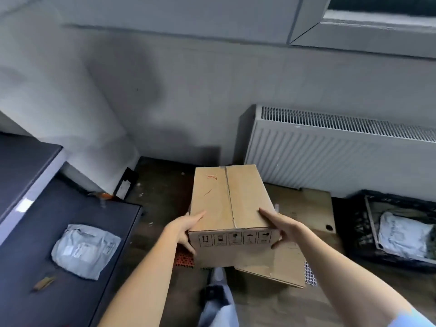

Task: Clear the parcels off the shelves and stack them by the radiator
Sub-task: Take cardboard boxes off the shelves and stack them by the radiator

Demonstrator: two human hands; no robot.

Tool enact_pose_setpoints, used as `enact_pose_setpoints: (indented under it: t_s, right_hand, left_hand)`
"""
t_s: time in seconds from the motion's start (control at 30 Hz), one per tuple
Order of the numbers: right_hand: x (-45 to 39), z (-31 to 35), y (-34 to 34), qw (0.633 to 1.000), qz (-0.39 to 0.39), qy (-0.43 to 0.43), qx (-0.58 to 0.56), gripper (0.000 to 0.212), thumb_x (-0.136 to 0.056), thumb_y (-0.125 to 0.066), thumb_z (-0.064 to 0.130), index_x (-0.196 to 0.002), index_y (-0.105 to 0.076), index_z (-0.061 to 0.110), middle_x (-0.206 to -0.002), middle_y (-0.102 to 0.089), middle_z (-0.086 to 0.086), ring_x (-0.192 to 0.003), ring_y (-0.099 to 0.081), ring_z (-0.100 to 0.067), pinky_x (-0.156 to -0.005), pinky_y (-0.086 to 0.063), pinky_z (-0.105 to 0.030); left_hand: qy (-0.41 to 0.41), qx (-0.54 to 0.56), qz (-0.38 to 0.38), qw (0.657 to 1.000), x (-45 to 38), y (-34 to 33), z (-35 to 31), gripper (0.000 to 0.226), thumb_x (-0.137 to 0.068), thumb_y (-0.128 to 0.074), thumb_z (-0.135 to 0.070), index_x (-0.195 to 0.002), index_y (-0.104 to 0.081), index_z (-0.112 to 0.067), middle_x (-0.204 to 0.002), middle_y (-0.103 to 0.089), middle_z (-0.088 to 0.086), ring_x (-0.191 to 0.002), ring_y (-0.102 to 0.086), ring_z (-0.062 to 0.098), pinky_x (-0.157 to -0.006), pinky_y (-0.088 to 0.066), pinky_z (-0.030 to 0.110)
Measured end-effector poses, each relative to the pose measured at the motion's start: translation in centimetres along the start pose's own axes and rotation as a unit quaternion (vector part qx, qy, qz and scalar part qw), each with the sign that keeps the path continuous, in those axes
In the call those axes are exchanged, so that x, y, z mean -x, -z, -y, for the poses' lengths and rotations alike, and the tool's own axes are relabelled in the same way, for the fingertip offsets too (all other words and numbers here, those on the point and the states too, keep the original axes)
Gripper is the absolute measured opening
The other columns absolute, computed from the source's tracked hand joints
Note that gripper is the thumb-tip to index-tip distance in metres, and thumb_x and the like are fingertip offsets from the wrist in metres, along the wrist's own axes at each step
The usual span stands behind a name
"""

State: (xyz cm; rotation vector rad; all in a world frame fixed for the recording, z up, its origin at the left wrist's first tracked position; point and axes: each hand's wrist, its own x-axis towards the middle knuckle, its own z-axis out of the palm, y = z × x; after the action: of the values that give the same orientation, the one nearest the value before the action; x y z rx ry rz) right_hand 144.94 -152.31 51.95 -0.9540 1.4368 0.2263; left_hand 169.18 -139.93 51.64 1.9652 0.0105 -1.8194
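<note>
Below the white ribbed radiator (330,152), itself cut off rightward, the brown cardboard box (230,208) hides most of the flat brown cardboard sheet (306,204) and its own underside.

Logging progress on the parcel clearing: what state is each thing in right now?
Cardboard box: closed, held up between both hands.
Left hand: grips the box's left side.
Right hand: grips its right side.
Grey mailer bag: lying on the dark shelf.
Black crate: holds a white bag.

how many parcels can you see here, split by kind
Cardboard boxes: 2, the box gripped by the left hand and right hand, held box, and a flatter box beneath it on the floor.
Grey poly mailers: 2, shelf mailer and crate mailer.
Total: 4
</note>
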Motion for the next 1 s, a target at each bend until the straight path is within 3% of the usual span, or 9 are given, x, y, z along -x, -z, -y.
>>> enact_pose_setpoints:
  t_s: [0.1, 0.23, 0.37, 0.47, 0.53, 0.63, 0.73, 0.87, 1.0]
  right_hand:
    - [-6.4, 0.1, -1.6, 0.998, 0.019, -0.066, -0.017, 0.073, -0.082, -0.057, 0.058, -0.14, -0.034, 0.022, -0.144, -0.04, -0.008, -0.127, -0.042, -0.038, -0.085, -0.052, -0.059]
    - [-14.5, 0.9, -1.9, 0.997, -0.003, -0.074, 0.002, 0.064, -0.085, -0.056, 0.054, -0.136, -0.036, 0.023, -0.137, -0.044, -0.01, -0.117, -0.048, -0.034, -0.08, -0.054, -0.056]
    - [-22.1, 3.7, -0.9, 0.997, -0.059, 0.005, 0.05, 0.054, -0.085, -0.061, 0.046, -0.133, -0.045, 0.026, -0.122, -0.055, -0.005, -0.096, -0.054, -0.022, -0.07, -0.051, -0.039]
    - [-27.3, 6.6, 0.0, 0.974, -0.168, 0.112, 0.106, 0.052, -0.079, -0.071, 0.039, -0.126, -0.057, 0.019, -0.12, -0.062, -0.006, -0.106, -0.058, -0.023, -0.085, -0.047, -0.032]
    - [-31.0, 7.3, 0.3, 0.956, -0.218, 0.127, 0.147, 0.056, -0.078, -0.073, 0.027, -0.129, -0.054, 0.013, -0.126, -0.059, -0.01, -0.115, -0.055, -0.024, -0.09, -0.042, -0.027]
    - [-34.7, 6.1, 0.5, 0.977, -0.192, 0.066, 0.057, 0.074, -0.082, -0.069, 0.016, -0.146, -0.031, 0.012, -0.143, -0.043, -0.013, -0.128, -0.047, -0.025, -0.103, -0.041, -0.032]
    - [-36.6, 3.9, -0.3, 0.985, -0.168, 0.021, -0.019, 0.08, -0.088, -0.063, 0.015, -0.149, -0.012, 0.011, -0.148, -0.035, -0.013, -0.123, -0.046, -0.023, -0.093, -0.043, -0.028]
    - [-38.2, 2.0, -2.9, 0.973, -0.166, -0.15, -0.063, 0.069, -0.087, -0.061, 0.024, -0.142, -0.026, 0.003, -0.13, -0.045, -0.011, -0.113, -0.047, -0.03, -0.096, -0.041, -0.049]
    - [-39.8, 2.0, -3.9, 0.967, -0.175, -0.14, -0.12, 0.044, -0.082, -0.065, 0.014, -0.12, -0.045, 0.006, -0.105, -0.05, -0.011, -0.09, -0.05, -0.024, -0.082, -0.049, -0.042]
  left_hand:
    - [0.031, -0.002, -0.02, 0.999, -6.6, 1.1, -1.0, 0.081, -0.082, -0.062, -0.053, -0.147, -0.019, -0.032, -0.155, -0.019, 0.006, -0.138, -0.024, 0.04, -0.083, -0.048, 0.066]
    - [0.032, 0.023, -0.038, 0.999, -15.1, 1.2, -1.2, 0.079, -0.085, -0.055, -0.055, -0.149, -0.013, -0.035, -0.158, -0.012, -0.005, -0.141, -0.022, 0.033, -0.069, -0.053, 0.056]
    - [0.02, 0.155, -0.068, 0.985, -21.7, -1.3, -0.5, 0.078, -0.087, -0.055, -0.052, -0.149, -0.01, -0.039, -0.156, -0.017, -0.009, -0.139, -0.028, 0.029, -0.089, -0.048, 0.059]
    - [-0.001, 0.265, -0.108, 0.958, -24.9, -5.4, 0.5, 0.072, -0.092, -0.051, -0.043, -0.148, -0.006, -0.042, -0.155, -0.022, -0.009, -0.137, -0.033, 0.027, -0.091, -0.047, 0.052]
    - [-0.012, 0.286, -0.098, 0.953, -27.2, -7.9, 0.8, 0.066, -0.097, -0.047, -0.032, -0.146, -0.006, -0.048, -0.157, -0.017, -0.007, -0.139, -0.031, 0.029, -0.091, -0.047, 0.052]
    - [0.001, 0.318, -0.026, 0.948, -30.4, -9.6, 0.5, 0.069, -0.099, -0.043, -0.018, -0.146, -0.002, -0.048, -0.158, -0.016, -0.005, -0.141, -0.028, 0.027, -0.098, -0.041, 0.057]
    - [0.026, 0.364, 0.021, 0.931, -32.6, -8.8, -0.4, 0.068, -0.1, -0.042, -0.02, -0.148, -0.001, -0.043, -0.155, -0.027, -0.002, -0.136, -0.039, 0.026, -0.092, -0.042, 0.055]
    - [0.051, 0.294, -0.042, 0.953, -34.7, -6.0, -2.0, 0.063, -0.098, -0.044, -0.025, -0.149, -0.009, -0.034, -0.151, -0.034, 0.006, -0.131, -0.045, 0.029, -0.094, -0.041, 0.055]
    - [-0.012, 0.184, -0.164, 0.969, -37.2, -2.1, -5.0, 0.079, -0.093, -0.056, -0.027, -0.148, -0.002, -0.042, -0.156, -0.018, 0.005, -0.136, -0.036, 0.03, -0.103, -0.041, 0.055]
